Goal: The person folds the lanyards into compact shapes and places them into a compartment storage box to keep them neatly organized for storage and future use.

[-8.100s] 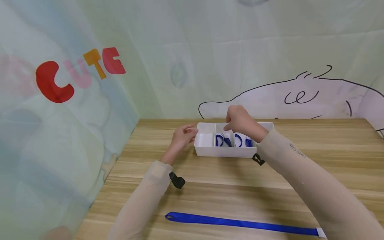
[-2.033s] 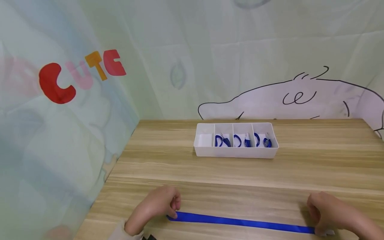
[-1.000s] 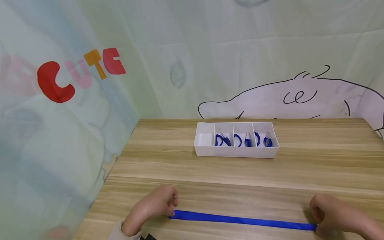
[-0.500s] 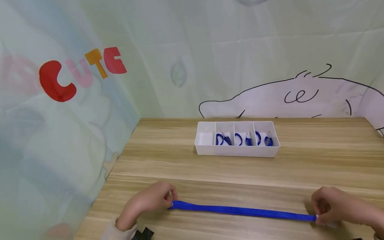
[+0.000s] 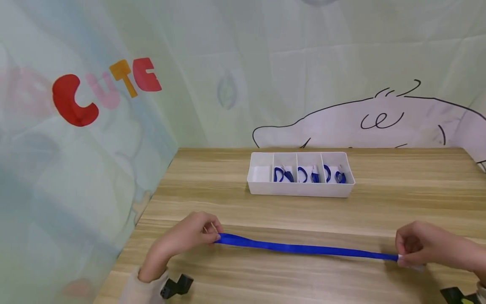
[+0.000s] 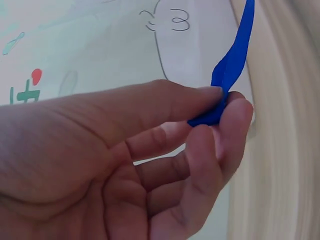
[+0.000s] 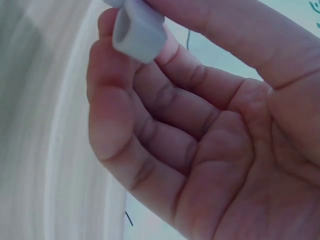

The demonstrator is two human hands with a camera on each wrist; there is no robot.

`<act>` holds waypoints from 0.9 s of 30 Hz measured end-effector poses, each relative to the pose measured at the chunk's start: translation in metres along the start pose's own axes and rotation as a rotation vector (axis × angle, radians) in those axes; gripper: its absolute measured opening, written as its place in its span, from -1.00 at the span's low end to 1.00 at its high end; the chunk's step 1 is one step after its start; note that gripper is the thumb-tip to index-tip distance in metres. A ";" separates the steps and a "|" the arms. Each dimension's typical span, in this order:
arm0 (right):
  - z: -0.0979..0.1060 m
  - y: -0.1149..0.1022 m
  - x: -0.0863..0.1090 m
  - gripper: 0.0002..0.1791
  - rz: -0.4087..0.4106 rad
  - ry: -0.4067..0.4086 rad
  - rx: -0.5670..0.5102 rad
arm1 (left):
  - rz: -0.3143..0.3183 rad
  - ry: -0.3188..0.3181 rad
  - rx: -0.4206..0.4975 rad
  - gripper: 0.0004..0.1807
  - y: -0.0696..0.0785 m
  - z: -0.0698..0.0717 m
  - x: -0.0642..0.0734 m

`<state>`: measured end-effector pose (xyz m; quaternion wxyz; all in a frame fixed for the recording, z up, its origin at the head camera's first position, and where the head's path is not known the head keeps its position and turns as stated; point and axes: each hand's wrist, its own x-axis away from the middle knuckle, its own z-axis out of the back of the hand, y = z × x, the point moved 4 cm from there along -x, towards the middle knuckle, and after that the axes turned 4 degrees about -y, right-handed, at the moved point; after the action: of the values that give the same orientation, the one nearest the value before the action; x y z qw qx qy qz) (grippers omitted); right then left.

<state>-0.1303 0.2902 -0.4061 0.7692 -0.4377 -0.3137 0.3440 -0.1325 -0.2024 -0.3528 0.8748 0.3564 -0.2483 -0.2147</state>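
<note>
A blue lanyard (image 5: 296, 249) is stretched between both hands over the wooden table. At its left end, my left hand (image 5: 191, 234) pinches the doubled strap between thumb and fingers. The left wrist view shows the blue strap (image 6: 235, 55) folded at the fingertips and running away from them. My right hand (image 5: 429, 247) pinches the other end, where a white plastic clip (image 7: 142, 32) sticks out between thumb and forefinger in the right wrist view. The strap sags slightly and slopes down toward the right hand.
Farther back stands a white four-part box (image 5: 298, 189). Three of its compartments hold coiled blue lanyards (image 5: 288, 175) with pale clips; the leftmost shows only its bare white floor. A printed curtain (image 5: 212, 76) hangs behind and to the left of the table (image 5: 228, 202).
Eight seconds ago both hands were at the box, the lanyard lying on the table. They came down, took its two ends, and have since raised it and moved it toward the box.
</note>
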 end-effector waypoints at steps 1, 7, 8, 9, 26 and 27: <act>0.001 -0.002 0.000 -0.83 0.000 0.004 0.005 | 0.000 0.004 0.001 -0.94 0.001 0.001 0.000; 0.007 -0.010 0.001 -0.85 -0.043 0.044 0.046 | -0.027 0.046 -0.016 -0.93 0.010 0.007 -0.001; 0.008 -0.011 0.001 -0.85 -0.044 0.050 0.053 | -0.029 0.057 -0.015 -0.93 0.011 0.008 -0.001; 0.009 -0.012 0.001 -0.85 -0.038 0.054 0.057 | -0.030 0.068 -0.012 -0.92 0.013 0.009 -0.001; 0.020 -0.039 0.003 -0.84 -0.020 0.172 0.133 | -0.073 0.227 0.064 -0.91 0.032 0.022 -0.001; 0.020 -0.041 0.002 -0.83 0.000 0.181 0.132 | -0.067 0.235 0.076 -0.91 0.033 0.022 -0.001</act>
<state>-0.1343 0.2856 -0.3608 0.8215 -0.4154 -0.2197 0.3230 -0.1400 -0.1915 -0.3158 0.8761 0.4200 -0.1402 -0.1908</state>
